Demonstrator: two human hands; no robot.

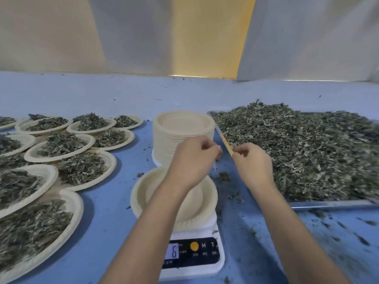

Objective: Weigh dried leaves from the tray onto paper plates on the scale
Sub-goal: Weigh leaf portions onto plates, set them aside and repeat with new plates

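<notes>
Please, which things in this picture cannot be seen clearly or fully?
Head view:
1. Scale display: digits blurred.
2. Plate on the scale: middle hidden by the left forearm.
3. Left hand, right hand: whether the curled fingers pinch anything, motion blur.
4. Tray: cut off by the right edge.

Open table [114, 201] lane between filled plates [82, 169] and scale [213, 224]; plate stack [182, 124] behind it, tray [328, 204] close on the right

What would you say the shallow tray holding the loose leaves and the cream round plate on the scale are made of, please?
The shallow tray looks like bare metal, probably steel: its grey rim reflects light. The cream round plate on the white scale looks like matte moulded paper pulp, with a crimped rim.
</notes>
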